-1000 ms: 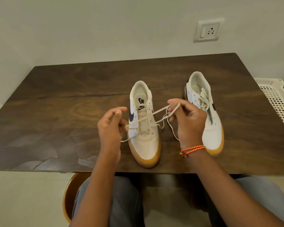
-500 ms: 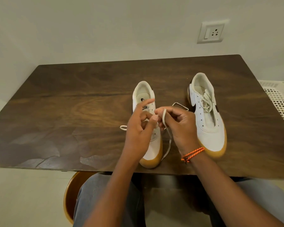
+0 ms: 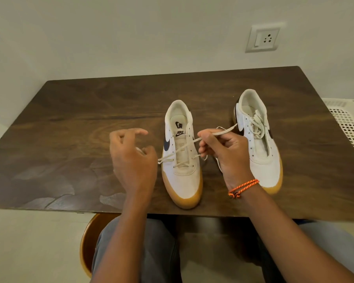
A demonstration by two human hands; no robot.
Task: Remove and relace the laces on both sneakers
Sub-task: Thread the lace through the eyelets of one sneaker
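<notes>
Two sneakers stand toes toward the tabletop's [image 3: 70,123] near edge. The right hand [image 3: 227,154] pinches the lace [image 3: 184,147] of the left sneaker [image 3: 182,156], threaded only through its lowest holes. The left hand [image 3: 131,160] hovers beside it, fingers loosely curled, holding nothing. The right sneaker [image 3: 257,139], toward the right edge, has its lace bunched loosely.

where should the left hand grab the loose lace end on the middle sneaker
Pinch the loose lace end where it pokes out past the sneaker's left edge, coming in from the left with the left hand. It hangs free there, clear of the eyelets.
</notes>
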